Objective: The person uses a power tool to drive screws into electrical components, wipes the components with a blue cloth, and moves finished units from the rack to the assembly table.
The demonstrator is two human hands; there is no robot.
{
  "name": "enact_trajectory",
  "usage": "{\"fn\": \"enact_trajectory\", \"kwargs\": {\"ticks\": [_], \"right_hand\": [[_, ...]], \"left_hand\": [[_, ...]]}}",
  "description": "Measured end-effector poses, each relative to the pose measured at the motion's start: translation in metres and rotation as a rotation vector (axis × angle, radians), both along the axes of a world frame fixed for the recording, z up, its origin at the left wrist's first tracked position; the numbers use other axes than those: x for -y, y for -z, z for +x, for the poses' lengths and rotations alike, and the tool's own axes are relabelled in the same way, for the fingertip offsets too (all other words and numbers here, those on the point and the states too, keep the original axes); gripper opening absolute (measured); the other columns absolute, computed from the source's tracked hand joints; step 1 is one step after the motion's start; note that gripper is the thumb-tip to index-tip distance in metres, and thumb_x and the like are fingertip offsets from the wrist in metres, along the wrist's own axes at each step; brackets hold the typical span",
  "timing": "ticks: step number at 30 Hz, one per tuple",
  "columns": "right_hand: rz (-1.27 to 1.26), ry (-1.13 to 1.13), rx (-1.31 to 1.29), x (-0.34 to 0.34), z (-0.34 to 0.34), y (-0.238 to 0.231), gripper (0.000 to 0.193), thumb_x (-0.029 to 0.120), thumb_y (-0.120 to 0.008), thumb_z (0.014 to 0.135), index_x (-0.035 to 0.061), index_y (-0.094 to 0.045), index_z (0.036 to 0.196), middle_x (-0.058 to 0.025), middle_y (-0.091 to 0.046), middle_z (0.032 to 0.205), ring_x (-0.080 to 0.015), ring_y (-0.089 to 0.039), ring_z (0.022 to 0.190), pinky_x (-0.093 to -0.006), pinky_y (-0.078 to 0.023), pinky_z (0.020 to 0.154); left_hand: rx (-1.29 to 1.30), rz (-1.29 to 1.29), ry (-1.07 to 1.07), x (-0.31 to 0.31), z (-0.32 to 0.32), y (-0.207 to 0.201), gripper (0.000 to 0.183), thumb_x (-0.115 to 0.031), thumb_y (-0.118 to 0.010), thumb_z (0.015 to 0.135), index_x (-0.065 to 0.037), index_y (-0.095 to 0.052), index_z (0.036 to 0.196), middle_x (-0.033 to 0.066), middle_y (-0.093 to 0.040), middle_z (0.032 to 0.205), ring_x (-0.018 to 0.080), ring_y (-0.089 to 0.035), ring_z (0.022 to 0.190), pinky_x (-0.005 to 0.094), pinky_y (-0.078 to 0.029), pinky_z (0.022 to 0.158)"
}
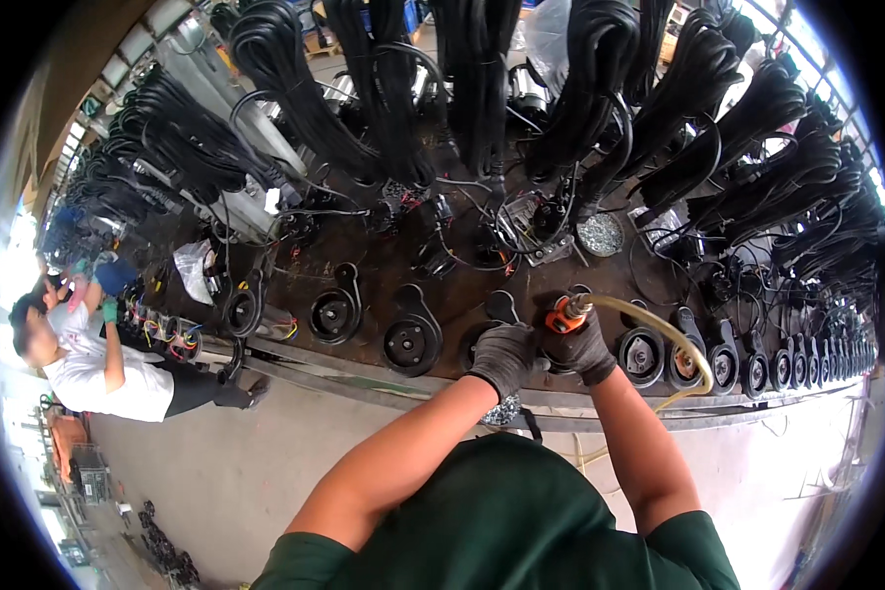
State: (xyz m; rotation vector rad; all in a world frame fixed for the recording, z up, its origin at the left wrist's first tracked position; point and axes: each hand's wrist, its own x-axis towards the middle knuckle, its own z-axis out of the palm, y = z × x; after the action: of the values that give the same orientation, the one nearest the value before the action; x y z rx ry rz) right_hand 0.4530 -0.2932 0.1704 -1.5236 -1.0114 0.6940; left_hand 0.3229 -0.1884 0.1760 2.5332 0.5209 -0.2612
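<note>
My right hand, in a dark grey glove, grips an orange air screwdriver with a pale yellow hose running off it to the right. Close beside it, my left hand, gloved the same, is closed with its fingers curled toward the tool. It covers part of a round black housing with a short arm. What lies between its fingers is hidden. Similar black housings stand in a row along the bench's near edge, to the left and right of both hands.
Thick bundles of black cable hang across the far side. A round dish of small metal parts sits on the dark bench among loose wires. More small metal parts lie by my left wrist. A person in a white shirt works at left.
</note>
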Motion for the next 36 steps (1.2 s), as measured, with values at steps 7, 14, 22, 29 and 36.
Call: {"fn": "enact_trajectory", "kwargs": {"ticks": [7, 14, 22, 29, 36], "right_hand": [[0.056, 0.041, -0.161, 0.001, 0.003, 0.01, 0.044, -0.007, -0.074, 0.074, 0.002, -0.062, 0.115, -0.0059, -0.069, 0.094, -0.0169, -0.067, 0.085, -0.0314, -0.056, 0.076], [0.025, -0.03, -0.066, 0.005, 0.001, -0.016, 0.045, -0.004, -0.075, 0.076, 0.001, -0.064, 0.119, -0.0081, -0.071, 0.103, -0.0159, -0.067, 0.09, -0.031, -0.055, 0.081], [0.262, 0.351, 0.161, 0.071, 0.009, -0.024, 0.036, -0.008, -0.074, 0.075, 0.0014, -0.064, 0.109, -0.0085, -0.067, 0.101, -0.0197, -0.065, 0.091, -0.0319, -0.054, 0.079], [0.416, 0.427, -0.466, 0.096, -0.035, -0.055, 0.047, 0.0, -0.062, 0.072, 0.006, -0.057, 0.119, -0.0063, -0.06, 0.091, -0.019, -0.061, 0.083, -0.032, -0.054, 0.077], [0.345, 0.449, -0.413, 0.15, -0.024, 0.013, 0.061, 0.023, -0.077, 0.081, 0.0059, -0.054, 0.135, -0.0116, -0.07, 0.104, -0.0263, -0.069, 0.099, -0.0375, -0.052, 0.09]], "left_hand": [[-0.017, 0.051, -0.011, 0.005, 0.002, -0.009, 0.033, -0.036, -0.069, 0.083, -0.006, -0.074, 0.098, 0.0173, -0.074, 0.087, 0.0356, -0.073, 0.084, 0.0478, -0.058, 0.074], [-0.01, 0.022, -0.079, 0.011, -0.007, -0.02, 0.042, -0.036, -0.073, 0.084, -0.006, -0.069, 0.113, 0.0181, -0.074, 0.099, 0.0354, -0.071, 0.098, 0.0459, -0.057, 0.083], [0.47, -0.409, -0.278, 0.042, -0.107, 0.044, 0.032, -0.006, -0.068, 0.083, -0.005, -0.065, 0.115, 0.018, -0.071, 0.104, 0.0376, -0.068, 0.098, 0.0447, -0.055, 0.088], [0.244, -0.491, -0.191, 0.051, -0.13, 0.125, 0.039, -0.006, -0.059, 0.089, -0.006, -0.066, 0.128, 0.0218, -0.065, 0.129, 0.0341, -0.062, 0.123, 0.0443, -0.047, 0.107], [0.422, -0.373, -0.223, 0.026, -0.149, 0.089, 0.038, -0.015, -0.066, 0.09, -0.007, -0.064, 0.127, 0.0192, -0.069, 0.118, 0.0372, -0.066, 0.109, 0.0452, -0.052, 0.097]]}}
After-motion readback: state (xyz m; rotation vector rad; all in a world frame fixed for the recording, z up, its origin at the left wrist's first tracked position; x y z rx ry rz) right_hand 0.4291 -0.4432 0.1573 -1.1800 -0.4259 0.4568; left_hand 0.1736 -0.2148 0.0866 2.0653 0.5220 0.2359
